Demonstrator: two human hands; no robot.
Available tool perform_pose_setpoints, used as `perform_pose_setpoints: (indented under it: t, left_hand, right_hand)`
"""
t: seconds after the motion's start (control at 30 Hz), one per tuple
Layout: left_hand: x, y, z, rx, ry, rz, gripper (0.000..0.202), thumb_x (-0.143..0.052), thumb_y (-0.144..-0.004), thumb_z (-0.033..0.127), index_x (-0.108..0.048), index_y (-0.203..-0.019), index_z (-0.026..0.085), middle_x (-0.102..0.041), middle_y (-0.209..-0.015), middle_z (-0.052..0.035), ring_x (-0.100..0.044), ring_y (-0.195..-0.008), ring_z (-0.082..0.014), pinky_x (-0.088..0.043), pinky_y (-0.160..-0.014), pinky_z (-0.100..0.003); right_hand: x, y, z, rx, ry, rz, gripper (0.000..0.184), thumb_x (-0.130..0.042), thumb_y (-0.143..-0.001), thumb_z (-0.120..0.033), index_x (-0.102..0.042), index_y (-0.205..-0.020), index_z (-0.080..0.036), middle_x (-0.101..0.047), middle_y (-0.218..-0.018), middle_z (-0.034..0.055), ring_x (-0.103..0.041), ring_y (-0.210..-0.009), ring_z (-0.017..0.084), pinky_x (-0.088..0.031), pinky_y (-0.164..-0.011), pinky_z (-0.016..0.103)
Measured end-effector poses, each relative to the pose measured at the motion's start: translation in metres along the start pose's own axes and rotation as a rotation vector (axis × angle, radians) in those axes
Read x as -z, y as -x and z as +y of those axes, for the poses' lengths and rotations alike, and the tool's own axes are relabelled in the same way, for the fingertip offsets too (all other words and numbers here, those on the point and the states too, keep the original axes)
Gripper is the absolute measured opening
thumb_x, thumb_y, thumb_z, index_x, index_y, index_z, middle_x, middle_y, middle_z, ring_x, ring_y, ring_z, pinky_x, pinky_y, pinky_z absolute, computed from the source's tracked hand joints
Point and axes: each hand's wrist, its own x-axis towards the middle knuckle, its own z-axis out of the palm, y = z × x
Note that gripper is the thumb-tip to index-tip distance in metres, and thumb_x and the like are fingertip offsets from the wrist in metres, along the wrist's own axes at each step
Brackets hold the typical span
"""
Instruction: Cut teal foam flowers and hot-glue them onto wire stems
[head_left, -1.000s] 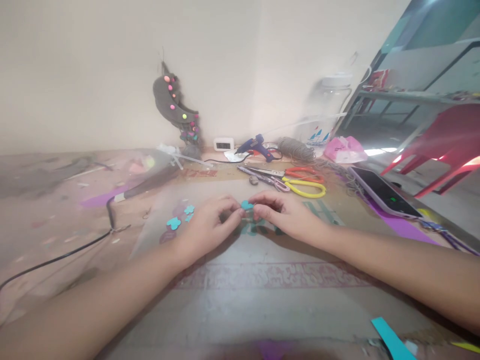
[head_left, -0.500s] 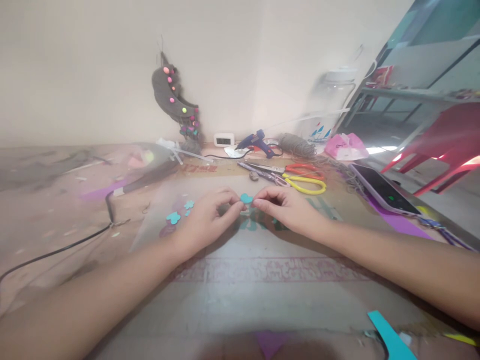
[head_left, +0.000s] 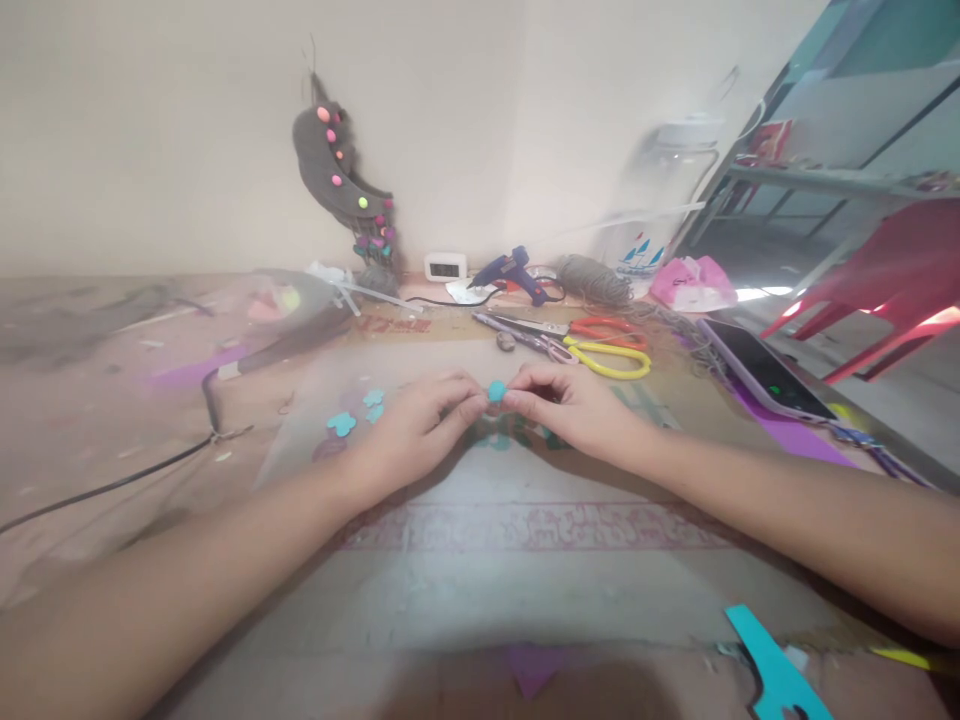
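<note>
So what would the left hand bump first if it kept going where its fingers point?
The left hand would meet the small teal cutout pinched at its fingertips; right past it are the fingertips of the right hand. Both seem to touch it, though depth is unclear.

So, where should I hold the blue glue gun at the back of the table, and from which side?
Grip the glue gun by its handle, coming from the near side: it lies flat, with its nozzle pointing left and its handle angled toward you, clear of other things.
</note>
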Motion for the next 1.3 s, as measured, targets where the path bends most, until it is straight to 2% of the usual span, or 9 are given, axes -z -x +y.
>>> perform_pose_setpoints:
  t: [0.13,0.27,0.43,0.57,0.73,0.83,0.97,1.13,1.3]
  left_hand:
    - [0.0016,0.0006,0.0016,0.064,-0.021,0.029,0.036,-0.04,-0.102,0.032,-0.058,-0.074,0.019,-0.061,-0.077,-0.0021,-0.06,-0.079,-0.0179,-0.048,-0.075,-0.032]
    - [0.0004,0.0019,0.0014,0.09,-0.019,0.048,0.026,-0.051,-0.098,0.035,-0.063,-0.082,0.019,-0.065,-0.082,-0.0007,-0.062,-0.083,-0.0177,-0.047,-0.078,-0.031]
    - [-0.0012,0.0029,-0.001,0.116,-0.017,0.034,0.019,-0.055,-0.095,0.031,-0.063,-0.082,0.019,-0.066,-0.083,-0.0001,-0.061,-0.083,-0.0164,-0.045,-0.079,-0.03]
    - [-0.0003,0.0023,-0.001,0.139,-0.025,0.03,0.016,-0.055,-0.093,0.026,-0.062,-0.081,0.019,-0.065,-0.082,0.0006,-0.06,-0.082,-0.016,-0.044,-0.078,-0.03]
    - [-0.0002,0.0015,-0.0007,0.134,-0.021,0.023,0.015,-0.056,-0.092,0.025,-0.061,-0.079,0.019,-0.064,-0.081,0.0009,-0.06,-0.082,-0.0159,-0.044,-0.079,-0.03]
    - [-0.0005,0.0016,-0.0003,0.126,-0.018,0.019,0.015,-0.055,-0.092,0.025,-0.061,-0.08,0.019,-0.064,-0.082,0.0009,-0.06,-0.081,-0.0156,-0.044,-0.078,-0.029]
    - [-0.0008,0.0015,0.0006,0.1,-0.025,0.021,0.02,-0.051,-0.095,0.026,-0.062,-0.081,0.019,-0.064,-0.082,0.0,-0.06,-0.083,-0.0159,-0.044,-0.079,-0.03]
    - [-0.0015,0.0008,-0.0005,0.083,-0.043,0.023,0.017,-0.057,-0.093,0.029,-0.062,-0.08,0.019,-0.063,-0.08,0.001,-0.059,-0.079,-0.0153,-0.042,-0.074,-0.028]
    - [-0.0001,0.0012,0.0013,0.158,-0.031,0.04,0.018,-0.056,-0.091,0.025,-0.059,-0.075,0.019,-0.063,-0.076,0.0019,-0.059,-0.077,-0.0149,-0.042,-0.074,-0.028]
  right_hand:
    - [-0.0002,0.0005,-0.002,-0.017,-0.013,-0.005,0.024,-0.062,-0.083,-0.039,-0.065,-0.076,-0.016,-0.055,-0.06,-0.0028,-0.046,-0.053,0.01,-0.037,-0.051,0.024]
    - [-0.0007,0.0006,-0.0027,-0.007,0.002,-0.015,0.024,-0.061,-0.083,-0.038,-0.065,-0.076,-0.015,-0.055,-0.061,-0.0024,-0.046,-0.053,0.009,-0.035,-0.05,0.023]
    - [-0.0004,0.0011,-0.0005,-0.02,0.0,-0.055,0.026,-0.061,-0.084,-0.041,-0.066,-0.078,-0.015,-0.058,-0.061,-0.0016,-0.049,-0.052,0.01,-0.036,-0.049,0.022]
    - [0.0011,0.0,-0.0001,0.049,0.026,-0.025,0.031,-0.058,-0.087,-0.043,-0.067,-0.078,-0.015,-0.057,-0.062,-0.0013,-0.048,-0.056,0.01,-0.037,-0.052,0.023]
    - [0.0,-0.0004,0.0,0.015,-0.023,-0.027,0.023,-0.065,-0.082,-0.038,-0.069,-0.085,-0.015,-0.063,-0.069,0.0006,-0.053,-0.058,0.011,-0.041,-0.054,0.023]
    - [-0.0011,0.0002,0.0009,-0.017,-0.038,-0.038,0.021,-0.065,-0.082,-0.037,-0.067,-0.083,-0.016,-0.061,-0.064,-0.0009,-0.052,-0.053,0.01,-0.039,-0.049,0.023]
    - [-0.0013,0.0002,0.0013,0.015,-0.036,-0.034,0.021,-0.064,-0.084,-0.036,-0.066,-0.081,-0.016,-0.059,-0.063,-0.0021,-0.05,-0.052,0.009,-0.039,-0.05,0.023]
    - [-0.0015,-0.0004,0.0013,0.028,-0.019,-0.042,0.019,-0.063,-0.084,-0.034,-0.066,-0.079,-0.016,-0.058,-0.061,-0.0025,-0.05,-0.052,0.01,-0.039,-0.049,0.023]
    - [-0.001,-0.0008,0.0028,0.033,-0.004,-0.023,0.021,-0.065,-0.083,-0.036,-0.068,-0.08,-0.016,-0.058,-0.063,-0.0017,-0.05,-0.054,0.01,-0.039,-0.051,0.023]
